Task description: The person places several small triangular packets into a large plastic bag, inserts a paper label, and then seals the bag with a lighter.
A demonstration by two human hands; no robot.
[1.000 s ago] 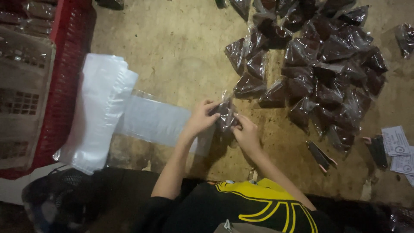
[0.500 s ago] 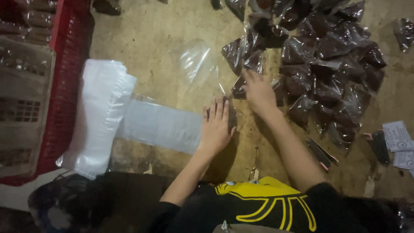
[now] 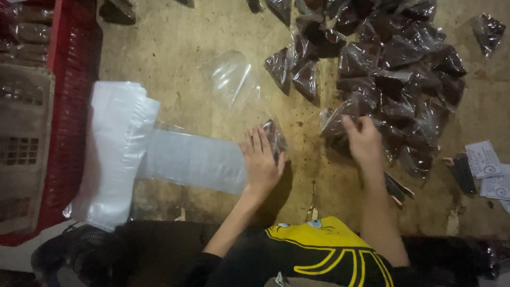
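Note:
My left hand (image 3: pixel 260 162) lies flat on the floor at the end of a stack of clear plastic bags (image 3: pixel 194 159). It pins a small dark-filled packet (image 3: pixel 275 138) under its fingers. My right hand (image 3: pixel 364 141) reaches to the right into a pile of dark-filled plastic packets (image 3: pixel 404 69), its fingers curled on the nearest packet (image 3: pixel 336 119) at the pile's near edge. A loose empty clear bag (image 3: pixel 231 77) lies on the floor beyond my left hand.
A thick stack of white plastic bags (image 3: pixel 114 154) lies at the left, under the clear ones. A red crate (image 3: pixel 69 106) and a beige crate (image 3: pixel 21 133) stand along the left edge. Paper slips (image 3: pixel 486 159) lie at the right. The floor is stained concrete (image 3: pixel 175 42).
Both hands held one packet together a second ago. My right hand has since let go and moved right to the pile. My left hand has laid the packet down and stays on it.

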